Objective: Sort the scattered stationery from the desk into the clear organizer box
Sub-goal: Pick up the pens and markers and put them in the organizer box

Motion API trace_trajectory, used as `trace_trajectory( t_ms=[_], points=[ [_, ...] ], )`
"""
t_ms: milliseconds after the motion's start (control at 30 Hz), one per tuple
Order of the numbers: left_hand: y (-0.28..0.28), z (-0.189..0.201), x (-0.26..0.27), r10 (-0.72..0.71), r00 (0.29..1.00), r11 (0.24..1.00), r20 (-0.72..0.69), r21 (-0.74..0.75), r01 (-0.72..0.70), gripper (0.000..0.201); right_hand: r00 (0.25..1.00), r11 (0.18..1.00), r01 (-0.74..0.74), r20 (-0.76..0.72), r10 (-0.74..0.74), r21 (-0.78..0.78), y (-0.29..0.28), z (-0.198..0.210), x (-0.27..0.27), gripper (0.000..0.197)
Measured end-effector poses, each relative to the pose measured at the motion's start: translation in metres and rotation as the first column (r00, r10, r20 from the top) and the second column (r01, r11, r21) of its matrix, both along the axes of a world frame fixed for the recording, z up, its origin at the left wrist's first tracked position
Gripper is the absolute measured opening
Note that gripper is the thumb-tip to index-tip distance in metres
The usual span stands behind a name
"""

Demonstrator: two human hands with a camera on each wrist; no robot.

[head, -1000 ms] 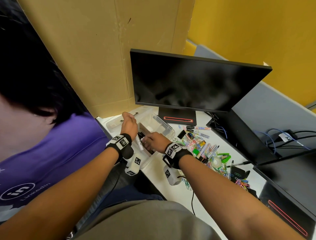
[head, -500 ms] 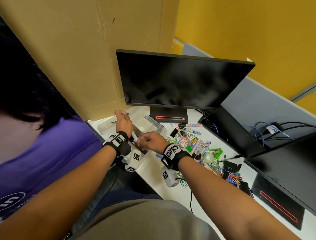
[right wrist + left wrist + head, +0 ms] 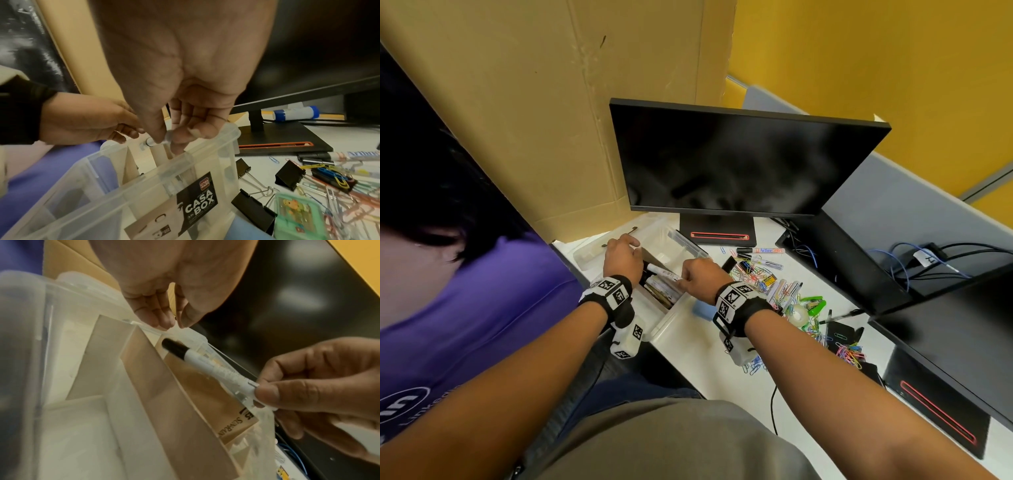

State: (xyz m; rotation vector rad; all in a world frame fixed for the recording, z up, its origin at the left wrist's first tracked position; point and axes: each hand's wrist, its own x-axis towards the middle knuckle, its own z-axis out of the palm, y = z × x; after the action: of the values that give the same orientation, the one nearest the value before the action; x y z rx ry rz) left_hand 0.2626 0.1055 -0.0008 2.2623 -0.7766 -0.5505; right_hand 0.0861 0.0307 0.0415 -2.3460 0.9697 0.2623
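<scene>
organizer box (image 3: 671, 320) left of paper clips (image 3: 753, 270) — monitor (image 3: 739, 161) behind both

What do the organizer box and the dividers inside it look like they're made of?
The organizer box looks like clear, slightly frosted plastic: its contents show through the walls. The dividers look like matte brown cardboard: flat, thin, raw-edged panels, though stiff paperboard is possible.

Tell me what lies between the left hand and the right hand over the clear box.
A white marker with a black cap spans the gap: the right hand pinches its rear end, the cap points toward the left hand. The left wrist view shows it best.
</scene>
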Motion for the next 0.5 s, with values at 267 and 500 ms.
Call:
trace_trajectory(
  t_ms=[267, 500],
  points=[
    [0.002, 0.003, 0.004, -0.049, 0.998, 0.998, 0.040, 0.050, 0.047, 0.021, 0.958, 0.940, -0.233, -0.224, 0.177, -0.251, 0.022, 0.005, 0.031, 0.027],
    [0.001, 0.000, 0.007, -0.055, 0.998, 0.997, 0.036, 0.061, 0.053, 0.009, 0.920, 0.927, -0.280, -0.346, 0.185, -0.249, 0.034, 0.001, 0.046, 0.030]
  ],
)
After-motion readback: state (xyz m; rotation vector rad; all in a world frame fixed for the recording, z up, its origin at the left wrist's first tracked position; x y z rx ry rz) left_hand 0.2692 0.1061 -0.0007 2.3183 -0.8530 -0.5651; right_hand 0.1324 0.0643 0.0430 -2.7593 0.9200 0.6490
